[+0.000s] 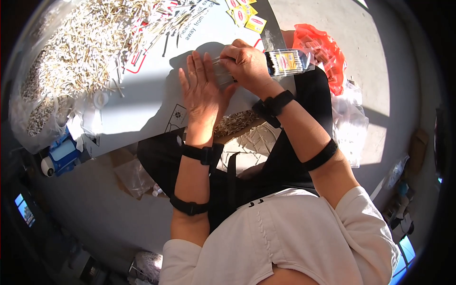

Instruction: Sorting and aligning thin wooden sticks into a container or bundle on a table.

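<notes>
My left hand (202, 88) lies flat with its fingers stretched on the white tabletop, over the edge of a clear plastic bag (223, 76). Closed in a pinch, my right hand (246, 64) holds the upper part of this bag; the fingertips are partly hidden. Just right of my right wrist rests a clear pack of cotton swabs (286, 61) with a yellow label card inside. A big heap of loose cotton swabs (80, 52) spreads over the left of the tabletop. Yellow-and-white label cards (247, 16) lie at the far edge, beyond my right hand.
A red plastic bag (325, 54) with small packs and clear plastic bags (350, 118) are right of the table (128, 111). A blue-and-white bottle-like object (61, 156) is at its left edge. Below, more swabs (235, 122) fill a box by my lap.
</notes>
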`<move>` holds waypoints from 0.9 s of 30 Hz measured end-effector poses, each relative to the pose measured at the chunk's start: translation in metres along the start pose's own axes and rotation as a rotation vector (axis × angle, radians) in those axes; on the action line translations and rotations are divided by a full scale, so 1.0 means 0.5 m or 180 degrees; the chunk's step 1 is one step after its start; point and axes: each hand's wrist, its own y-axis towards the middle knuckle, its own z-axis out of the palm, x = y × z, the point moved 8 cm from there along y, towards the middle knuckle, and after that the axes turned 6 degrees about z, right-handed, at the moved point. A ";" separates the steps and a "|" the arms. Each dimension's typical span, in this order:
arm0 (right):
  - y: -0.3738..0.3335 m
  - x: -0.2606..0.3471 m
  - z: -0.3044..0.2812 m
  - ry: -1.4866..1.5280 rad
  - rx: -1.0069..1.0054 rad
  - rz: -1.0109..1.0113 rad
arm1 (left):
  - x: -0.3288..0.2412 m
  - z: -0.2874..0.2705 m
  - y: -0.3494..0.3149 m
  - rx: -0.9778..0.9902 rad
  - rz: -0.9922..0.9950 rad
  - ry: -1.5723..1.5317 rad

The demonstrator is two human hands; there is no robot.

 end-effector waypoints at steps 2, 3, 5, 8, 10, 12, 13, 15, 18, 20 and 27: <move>0.014 0.000 0.001 -0.0156 -0.0025 -0.0078 | 0.000 -0.001 0.007 -0.0054 -0.0009 -0.0023; 0.018 0.002 0.001 -0.0310 -0.0044 -0.0156 | -0.001 -0.001 0.008 -0.0060 -0.0003 -0.0025; 0.022 0.013 -0.004 -0.0218 -0.0015 -0.0237 | 0.004 -0.007 0.006 -0.0196 -0.0062 -0.0160; 0.027 0.015 -0.004 -0.0151 0.0104 -0.0336 | 0.006 -0.009 0.004 -0.0228 -0.0070 -0.0230; 0.035 0.011 -0.001 -0.0173 0.0188 -0.0355 | 0.002 -0.008 0.006 -0.0236 -0.0083 -0.0219; 0.044 -0.003 0.009 -0.0463 0.0300 -0.0173 | -0.001 -0.007 0.010 -0.0246 -0.0087 -0.0206; 0.043 -0.001 0.012 -0.0459 0.0304 -0.0175 | 0.002 -0.006 0.010 -0.0238 -0.0104 -0.0173; 0.039 0.013 0.010 -0.0090 0.0205 -0.0356 | 0.010 -0.003 0.012 -0.0228 -0.0126 -0.0138; 0.036 0.024 0.002 -0.0199 -0.0022 -0.0667 | 0.019 0.002 0.013 -0.0241 -0.0093 -0.0174; 0.042 0.022 0.004 -0.0146 0.0091 -0.0674 | 0.025 0.008 0.012 -0.0140 -0.0153 -0.0268; 0.079 0.009 0.023 -0.0242 0.0297 0.0014 | 0.022 0.008 0.021 -0.0030 -0.0152 -0.0146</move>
